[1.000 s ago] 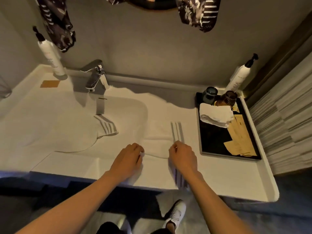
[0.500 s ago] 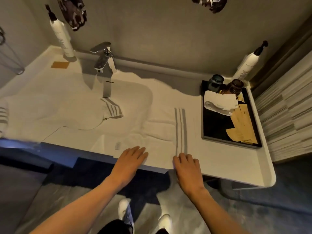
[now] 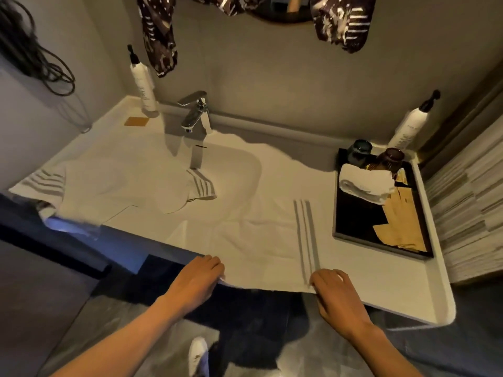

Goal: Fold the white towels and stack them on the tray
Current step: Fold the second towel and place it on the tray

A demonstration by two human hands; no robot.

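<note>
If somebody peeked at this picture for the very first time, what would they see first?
Probably the big white towel with grey stripes, spread flat on the counter in front of the sink, with the left hand and the right hand pinching its near edge. Next, the black tray on the right, which has a folded white towel at its far end. Then the shiny tap at the back.

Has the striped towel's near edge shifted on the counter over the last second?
Yes. The towel now lies flatter, its near edge drawn to the counter front lip, held by the left hand and right hand.
</note>
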